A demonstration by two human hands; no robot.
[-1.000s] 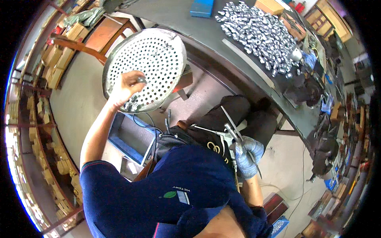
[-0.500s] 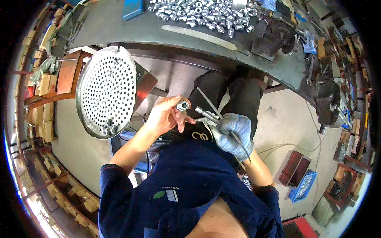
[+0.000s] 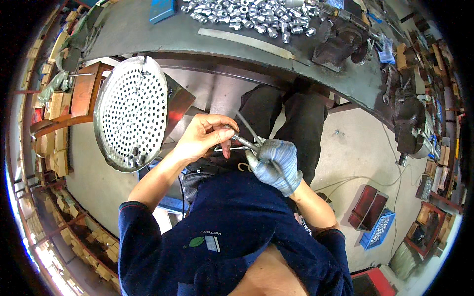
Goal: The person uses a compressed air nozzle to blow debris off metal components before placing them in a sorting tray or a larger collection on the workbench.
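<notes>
Perforated metal dish [image 3: 131,106] at far left, small dark parts [image 3: 136,157] near its lower edge. Left bare hand [image 3: 205,135]: fingers pinched on small metal fitting [image 3: 234,135], now brought up to tip of metal tool [image 3: 248,143]; gap half second ago has closed, so two appear to meet. Right gloved hand [image 3: 279,160] clenched around tool and thin rod [image 3: 248,124]. Upper right: tabletop [image 3: 365,89], dark vise [image 3: 348,42]

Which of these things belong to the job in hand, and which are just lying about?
Seemingly in the job:
metal fitting, pinched in the bare left hand
metal tool and thin rod, at the gloved right hand
perforated pan bearing small parts, probably

Seemingly just lying about:
wooden chair
dark red box on the floor
blue box on the bench
</notes>
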